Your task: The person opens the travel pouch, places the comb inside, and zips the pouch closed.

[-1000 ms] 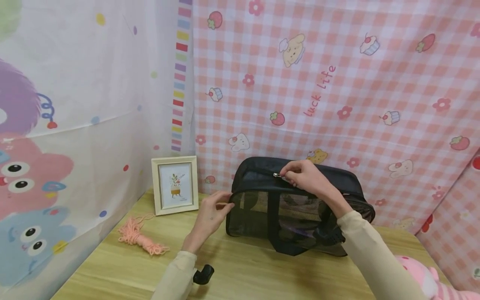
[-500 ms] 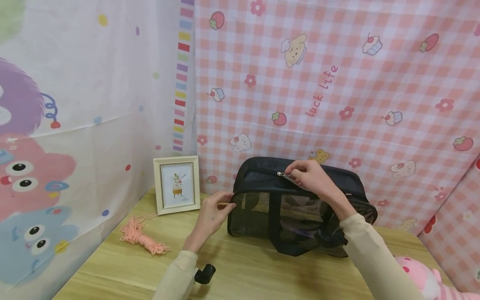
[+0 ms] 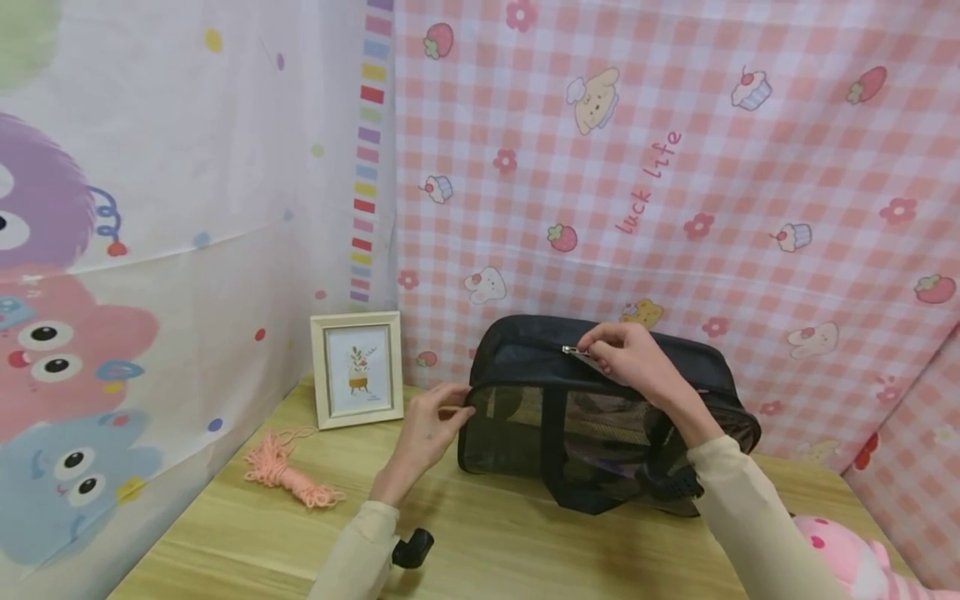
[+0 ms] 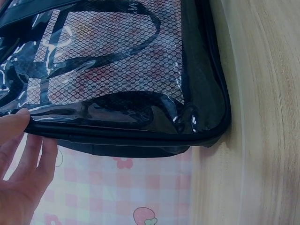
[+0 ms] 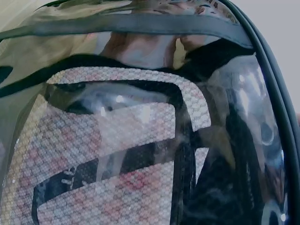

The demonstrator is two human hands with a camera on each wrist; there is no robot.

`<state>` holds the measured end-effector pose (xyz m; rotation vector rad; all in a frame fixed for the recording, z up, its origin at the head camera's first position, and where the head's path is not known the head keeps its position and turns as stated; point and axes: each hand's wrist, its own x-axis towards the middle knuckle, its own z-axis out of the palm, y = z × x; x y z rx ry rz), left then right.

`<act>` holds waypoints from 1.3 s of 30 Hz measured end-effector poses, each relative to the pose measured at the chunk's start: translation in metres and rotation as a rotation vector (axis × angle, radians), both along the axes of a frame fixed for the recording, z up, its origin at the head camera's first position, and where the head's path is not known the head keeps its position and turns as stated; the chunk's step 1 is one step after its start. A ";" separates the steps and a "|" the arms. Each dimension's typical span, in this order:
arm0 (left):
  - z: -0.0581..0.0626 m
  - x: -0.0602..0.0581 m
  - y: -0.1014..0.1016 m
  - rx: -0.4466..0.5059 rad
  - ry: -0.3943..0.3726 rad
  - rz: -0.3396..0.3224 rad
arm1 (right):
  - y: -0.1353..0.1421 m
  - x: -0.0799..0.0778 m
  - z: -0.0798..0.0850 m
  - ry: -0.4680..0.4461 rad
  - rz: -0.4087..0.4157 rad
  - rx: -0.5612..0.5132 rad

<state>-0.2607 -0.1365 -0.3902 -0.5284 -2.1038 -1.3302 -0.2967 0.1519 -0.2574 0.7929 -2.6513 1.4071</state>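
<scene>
A black carrier bag [image 3: 510,437] with see-through sides stands on the wooden table. Its dark strap [image 3: 553,442] hangs down the front. At the bag's upper left corner my left hand [image 3: 423,429] pinches the piped edge between thumb and fingers; the left wrist view shows this hand [image 4: 28,173] at the rim. On top, my right hand [image 3: 633,362] pinches the metal zipper pull [image 3: 572,350]. The right wrist view holds only the clear panel [image 5: 131,122] with mesh behind it, and no hand.
A cream picture frame [image 3: 318,375] stands at the back left. In front of it lies a bundle of peach yarn [image 3: 288,475]. A pink plush toy [image 3: 832,550] sits at the right edge of the table [image 3: 525,542]. Patterned cloths [image 3: 510,200] hang behind.
My right hand has moved slightly to the right along the bag's top with the zipper pull. The left hand stays at the corner. The head view has shifted a little.
</scene>
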 end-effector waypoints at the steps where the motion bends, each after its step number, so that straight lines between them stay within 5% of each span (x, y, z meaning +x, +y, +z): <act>1: 0.001 0.001 0.000 0.000 0.000 0.002 | 0.002 0.000 0.000 0.004 -0.004 0.004; 17: 0.003 -0.001 0.004 -0.009 0.029 -0.007 | 0.020 0.002 -0.002 0.041 -0.026 0.018; 39: 0.000 0.002 0.002 0.014 -0.025 0.006 | 0.039 0.007 -0.006 0.032 -0.036 0.011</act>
